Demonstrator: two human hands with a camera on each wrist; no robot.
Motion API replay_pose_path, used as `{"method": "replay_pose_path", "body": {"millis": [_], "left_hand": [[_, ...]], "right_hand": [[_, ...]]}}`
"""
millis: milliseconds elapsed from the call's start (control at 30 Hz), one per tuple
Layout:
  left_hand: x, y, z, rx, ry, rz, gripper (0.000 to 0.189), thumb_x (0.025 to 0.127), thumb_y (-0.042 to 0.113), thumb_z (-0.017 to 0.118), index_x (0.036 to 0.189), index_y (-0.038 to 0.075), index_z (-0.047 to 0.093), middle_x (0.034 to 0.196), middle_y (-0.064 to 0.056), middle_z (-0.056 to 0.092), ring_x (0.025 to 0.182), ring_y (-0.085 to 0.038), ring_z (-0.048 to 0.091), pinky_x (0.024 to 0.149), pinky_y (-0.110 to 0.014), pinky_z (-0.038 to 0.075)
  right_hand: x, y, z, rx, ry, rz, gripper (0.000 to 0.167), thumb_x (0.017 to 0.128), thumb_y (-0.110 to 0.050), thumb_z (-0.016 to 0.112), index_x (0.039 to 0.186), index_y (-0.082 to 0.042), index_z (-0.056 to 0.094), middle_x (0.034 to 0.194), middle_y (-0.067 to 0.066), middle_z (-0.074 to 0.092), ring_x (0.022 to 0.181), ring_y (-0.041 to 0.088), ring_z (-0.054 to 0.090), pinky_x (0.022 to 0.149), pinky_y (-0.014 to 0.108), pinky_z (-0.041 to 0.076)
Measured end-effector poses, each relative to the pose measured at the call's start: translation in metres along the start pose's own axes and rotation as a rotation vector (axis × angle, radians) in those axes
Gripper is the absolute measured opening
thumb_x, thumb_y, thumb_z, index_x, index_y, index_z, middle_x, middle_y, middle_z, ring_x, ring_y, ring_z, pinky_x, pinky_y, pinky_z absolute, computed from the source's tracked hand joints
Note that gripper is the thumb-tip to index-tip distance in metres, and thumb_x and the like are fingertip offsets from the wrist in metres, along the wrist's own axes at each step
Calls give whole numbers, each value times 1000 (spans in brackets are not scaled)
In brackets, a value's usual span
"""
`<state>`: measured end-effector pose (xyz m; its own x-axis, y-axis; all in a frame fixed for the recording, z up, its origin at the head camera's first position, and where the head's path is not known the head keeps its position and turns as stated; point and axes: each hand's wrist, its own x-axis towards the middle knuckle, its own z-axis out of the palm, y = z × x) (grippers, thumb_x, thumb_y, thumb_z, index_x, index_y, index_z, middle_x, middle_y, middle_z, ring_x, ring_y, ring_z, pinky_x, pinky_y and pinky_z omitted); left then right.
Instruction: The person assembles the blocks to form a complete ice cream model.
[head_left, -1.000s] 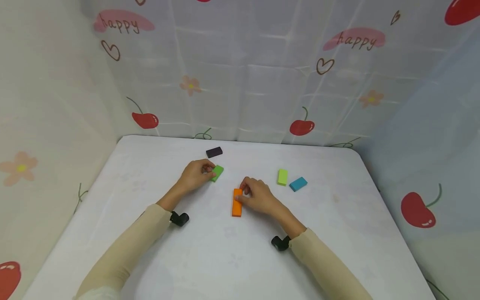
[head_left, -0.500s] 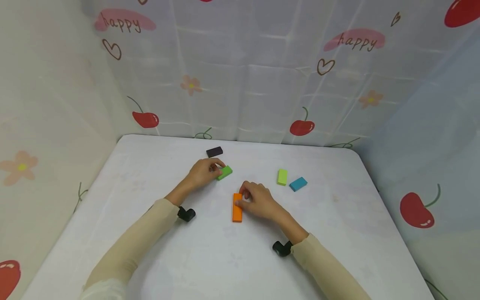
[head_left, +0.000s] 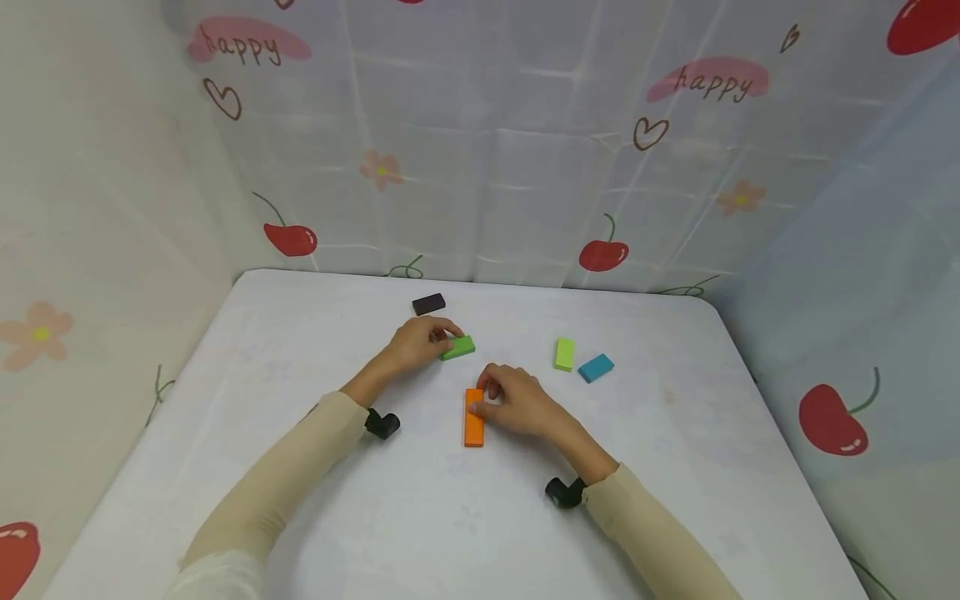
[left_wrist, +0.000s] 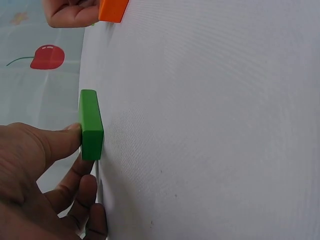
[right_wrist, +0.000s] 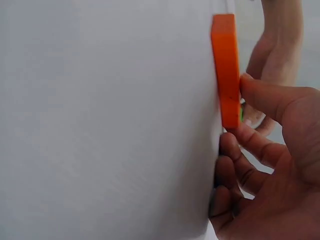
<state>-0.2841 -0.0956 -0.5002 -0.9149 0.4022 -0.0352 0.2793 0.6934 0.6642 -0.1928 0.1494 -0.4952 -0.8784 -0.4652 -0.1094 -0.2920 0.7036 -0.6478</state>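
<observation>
My left hand (head_left: 414,343) pinches a green rectangular block (head_left: 459,347) between thumb and fingers. In the left wrist view the thumb presses one broad face of that green block (left_wrist: 91,120), and the other fingers curl below it. My right hand (head_left: 519,403) grips a longer orange block (head_left: 473,427), whose long side runs toward me on the table. Seen from the right wrist, the thumb lies on the orange block (right_wrist: 227,75) and a fingertip touches its lower end. The green block is farther from me and slightly left of the orange one.
A black block (head_left: 429,304) lies beyond the left hand. Right of the right hand are a lime block (head_left: 565,354) and a blue block (head_left: 596,368), close together. All rest on a white table (head_left: 450,533) backed by a printed curtain (head_left: 480,150).
My left hand has moved right with the green block, which has turned to lie more sideways. The right hand has drawn the orange block slightly toward me.
</observation>
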Motion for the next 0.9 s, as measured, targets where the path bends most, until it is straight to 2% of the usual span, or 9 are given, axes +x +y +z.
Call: {"method": "replay_pose_path", "body": {"millis": [100, 200, 333, 433, 500, 700, 900], "left_hand": [[3, 2, 2, 1, 0, -2, 23, 106, 19, 68, 126, 19, 78, 114, -11, 75, 102, -26, 66, 92, -40, 52], [6, 4, 3, 2, 3, -2, 19, 105, 18, 69, 122, 16, 78, 114, -9, 76, 104, -26, 67, 96, -43, 53], [8, 6, 5, -11, -1, 4, 15, 104, 17, 71, 116, 12, 77, 114, -8, 76, 105, -25, 66, 100, -44, 53], [10, 8, 5, -25, -1, 9, 12, 103, 17, 72, 113, 12, 78, 111, -8, 76, 103, -25, 65, 98, -43, 53], [12, 9, 6, -29, -2, 13, 12, 103, 17, 73, 112, 14, 79, 110, -8, 76, 101, -24, 65, 94, -40, 52], [13, 9, 7, -27, -1, -7, 11, 103, 20, 73, 110, 17, 80, 108, -6, 76, 97, -22, 64, 88, -36, 49], [13, 8, 8, -27, 12, -7, 8, 102, 22, 74, 106, 17, 79, 106, -3, 78, 96, -20, 64, 88, -36, 48]], "right_hand": [[9, 4, -6, 29, -3, -7, 25, 101, -35, 74, 115, -16, 66, 97, 3, 64, 89, 18, 55, 81, 32, 44], [21, 9, -12, 55, 32, -5, 27, 105, -33, 70, 119, -11, 66, 99, 6, 66, 89, 19, 58, 80, 31, 48], [40, 15, -18, 63, 102, 29, 39, 106, -30, 67, 137, -6, 60, 103, 11, 67, 88, 20, 58, 79, 31, 48], [55, 20, -20, 61, 138, 50, 46, 107, -28, 65, 147, -8, 56, 105, 12, 67, 88, 21, 58, 79, 31, 47], [64, 23, -21, 54, 150, 57, 42, 107, -26, 65, 145, -9, 59, 105, 12, 67, 89, 22, 58, 80, 32, 46], [75, 23, -19, 50, 172, 60, 21, 106, -20, 65, 123, -9, 71, 101, 12, 69, 90, 22, 59, 81, 32, 45], [73, 19, -20, 60, 177, 101, 20, 106, -21, 65, 121, -10, 71, 98, 10, 68, 89, 22, 58, 80, 32, 44]]}}
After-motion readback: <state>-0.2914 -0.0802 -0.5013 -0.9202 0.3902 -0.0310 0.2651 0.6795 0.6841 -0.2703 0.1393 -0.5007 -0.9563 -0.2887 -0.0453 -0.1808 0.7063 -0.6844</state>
